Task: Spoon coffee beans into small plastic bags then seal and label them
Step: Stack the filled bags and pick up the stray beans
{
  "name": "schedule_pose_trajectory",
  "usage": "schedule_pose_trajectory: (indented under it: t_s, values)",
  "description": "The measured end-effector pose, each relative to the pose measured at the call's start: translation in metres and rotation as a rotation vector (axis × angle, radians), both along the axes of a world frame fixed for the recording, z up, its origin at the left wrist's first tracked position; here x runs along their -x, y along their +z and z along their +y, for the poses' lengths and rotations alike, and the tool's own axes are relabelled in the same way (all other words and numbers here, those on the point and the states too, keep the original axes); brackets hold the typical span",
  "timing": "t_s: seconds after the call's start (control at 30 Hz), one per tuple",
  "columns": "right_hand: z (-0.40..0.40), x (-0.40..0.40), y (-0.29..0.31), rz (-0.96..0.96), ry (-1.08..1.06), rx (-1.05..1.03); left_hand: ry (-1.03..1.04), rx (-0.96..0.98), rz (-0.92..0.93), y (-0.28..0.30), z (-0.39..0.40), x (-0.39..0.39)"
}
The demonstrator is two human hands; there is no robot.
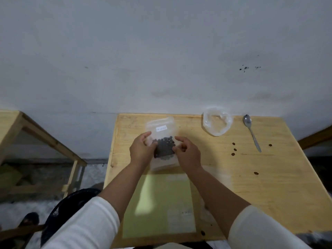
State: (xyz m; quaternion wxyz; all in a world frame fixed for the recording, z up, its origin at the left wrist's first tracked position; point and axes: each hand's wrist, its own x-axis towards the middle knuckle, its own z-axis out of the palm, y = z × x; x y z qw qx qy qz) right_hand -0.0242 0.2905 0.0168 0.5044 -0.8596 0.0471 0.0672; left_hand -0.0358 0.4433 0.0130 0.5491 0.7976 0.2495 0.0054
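Wooden table — bean bag between grips, left grip pinching it, right grip loose.

Wooden table against grey wall; second wooden frame far left; dark sandal on floor, near left.
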Motion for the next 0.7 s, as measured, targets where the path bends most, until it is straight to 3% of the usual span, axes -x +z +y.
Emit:
schedule_pose_trajectory:
  t_s: [0.07,0.17,0.27,0.53,0.63,0.7]
  values:
    - [0.002,-0.005,-0.008,0.030,0.004,0.048,-0.076,-0.168,0.057,-0.009,-0.001,0.001]
    - [0.007,-0.012,-0.017,0.031,0.052,0.152,-0.156,-0.255,0.115,-0.021,-0.002,0.000]
    - [0.010,-0.019,-0.024,0.007,0.158,0.294,-0.261,-0.426,0.065,-0.029,-0.004,0.002]
    - [0.014,-0.012,-0.035,-0.360,0.543,0.649,-0.470,-0.649,-0.119,-0.044,-0.012,0.009]
    - [0.012,-0.009,-0.035,-0.399,0.651,0.765,-0.617,-0.830,-0.122,-0.044,-0.014,0.007]
    - [0.009,-0.007,-0.028,-0.392,0.677,0.788,-0.617,-0.768,-0.094,-0.039,-0.014,0.007]
